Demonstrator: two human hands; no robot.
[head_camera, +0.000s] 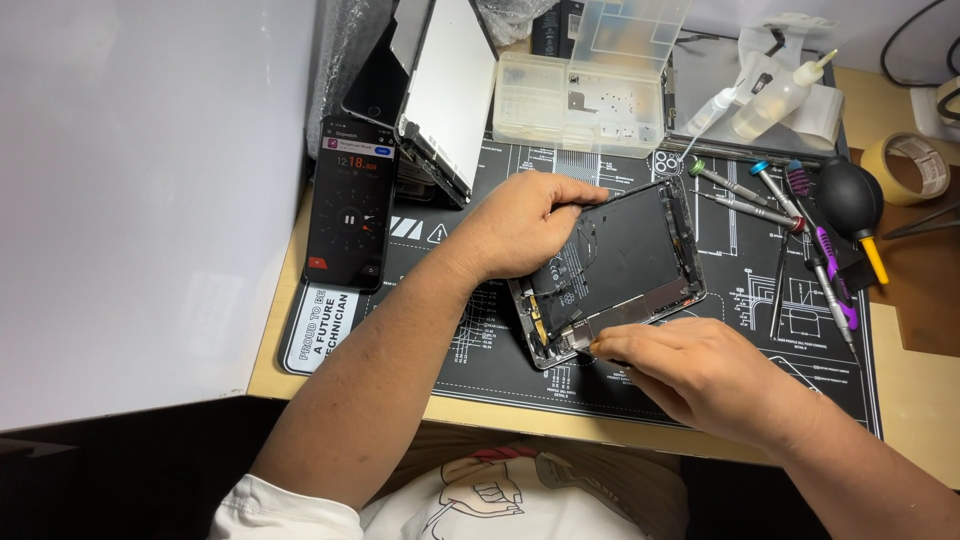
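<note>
On the desk (920, 400), an opened tablet (620, 265).
Left hand (525, 225) clasps the tablet's upper edge; right hand (690, 370) pinches closed at its lower edge, held item hidden.

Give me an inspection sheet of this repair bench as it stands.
Surface: black printed work mat on a wooden desk.
Job's things: opened tablet, internals exposed, lying flat on the mat.
Clutter: precision screwdrivers, black dust blower, clear parts box, dropper bottle, tape roll, phone showing a timer.
Grippers: left hand steadies the tablet's upper left edge; right hand works at its lower edge, fingertips pinched.
Cables: black cable at top right.
Surroundings: white panel at left.
</note>
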